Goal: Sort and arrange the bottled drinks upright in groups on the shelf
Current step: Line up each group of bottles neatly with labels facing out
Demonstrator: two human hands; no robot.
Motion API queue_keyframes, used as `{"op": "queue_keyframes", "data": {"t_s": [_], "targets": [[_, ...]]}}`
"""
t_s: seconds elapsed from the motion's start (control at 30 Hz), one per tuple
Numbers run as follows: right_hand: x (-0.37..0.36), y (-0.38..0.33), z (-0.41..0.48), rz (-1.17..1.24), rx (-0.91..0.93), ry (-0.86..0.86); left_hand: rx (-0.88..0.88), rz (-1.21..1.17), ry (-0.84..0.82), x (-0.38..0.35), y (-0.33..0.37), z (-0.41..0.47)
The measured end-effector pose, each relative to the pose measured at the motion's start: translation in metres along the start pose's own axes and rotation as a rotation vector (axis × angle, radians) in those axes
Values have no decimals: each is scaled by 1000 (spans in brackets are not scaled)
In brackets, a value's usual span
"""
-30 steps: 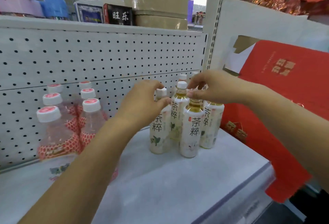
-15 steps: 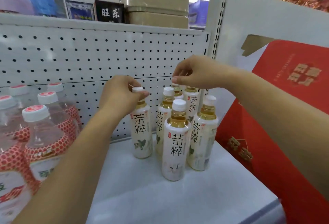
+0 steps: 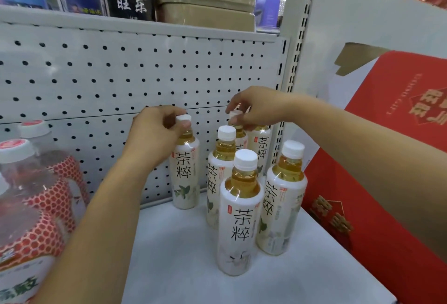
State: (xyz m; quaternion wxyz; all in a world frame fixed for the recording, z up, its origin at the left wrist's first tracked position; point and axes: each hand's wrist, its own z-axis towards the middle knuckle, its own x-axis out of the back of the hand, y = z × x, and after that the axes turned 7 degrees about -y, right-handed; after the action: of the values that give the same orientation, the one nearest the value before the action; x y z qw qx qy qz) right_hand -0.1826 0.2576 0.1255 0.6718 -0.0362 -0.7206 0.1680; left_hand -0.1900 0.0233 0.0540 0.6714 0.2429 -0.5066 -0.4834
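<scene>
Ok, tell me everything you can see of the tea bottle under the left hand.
The tea bottle is clear plastic, with a white cap, amber liquid at the neck and a white sleeve bearing black characters and a green leaf sprig. It stands upright on the white shelf by the pegboard back, apart from the other tea bottles on its right. The left hand pinches its cap.

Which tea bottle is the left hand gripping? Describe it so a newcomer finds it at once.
Start at the white pegboard back panel and drop to the shelf. Close by the panel stands a white-labelled tea bottle, the left hand pinching its cap. It alone stands apart, left of the clustered tea bottles.
</scene>
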Motion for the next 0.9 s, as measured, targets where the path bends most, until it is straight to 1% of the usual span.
{"op": "queue_keyframes", "data": {"t_s": [0.17, 0.47, 0.6, 0.7, 0.77, 0.83, 0.9], "targets": [[1, 0, 10, 54, 6, 18, -36, -26, 66, -9, -5, 8], [2, -4, 15, 126, 41, -18, -141, -103, 105, -40, -4, 11], [4, -1, 8, 192, -10, -27, -81, -212, 39, -40, -6, 13], [9, 1, -5, 214, -8, -58, -98, -206, 5, -36, -1, 11], [14, 6, -14, 198, 19, 5, -135, -170, 12, -29, 8, 7], [19, 13, -21, 125, 36, 123, -192, -144, -13, -20, 20, 1], [22, 23, -23, 10, 1, 210, -223, -124, -140, -13, 31, -5]]}}
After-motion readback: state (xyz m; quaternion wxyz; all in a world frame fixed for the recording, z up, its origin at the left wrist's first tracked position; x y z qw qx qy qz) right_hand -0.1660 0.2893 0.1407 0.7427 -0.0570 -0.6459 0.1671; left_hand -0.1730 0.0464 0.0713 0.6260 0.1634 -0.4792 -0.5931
